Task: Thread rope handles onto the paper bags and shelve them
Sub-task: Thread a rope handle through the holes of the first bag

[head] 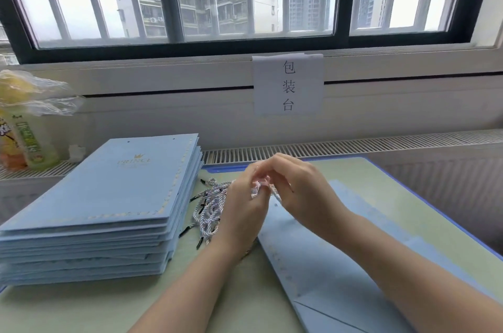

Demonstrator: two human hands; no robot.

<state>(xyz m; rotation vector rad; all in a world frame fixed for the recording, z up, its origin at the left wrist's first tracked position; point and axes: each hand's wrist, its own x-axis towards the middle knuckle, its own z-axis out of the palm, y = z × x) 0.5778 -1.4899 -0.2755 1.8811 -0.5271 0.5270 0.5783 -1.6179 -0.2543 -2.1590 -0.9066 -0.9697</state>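
A flat light-blue paper bag lies on the green mat in front of me, under my right forearm. Just left of it sits a loose pile of white-and-blue rope handles with black tips. My left hand and my right hand meet above the bag's upper end, and both pinch one rope between their fingertips. The rope's far end is hidden behind my fingers.
A tall stack of flat blue bags with gold print stands at the left. A drink bottle under a plastic wrapper sits at far left on the radiator grille. A paper sign hangs below the window.
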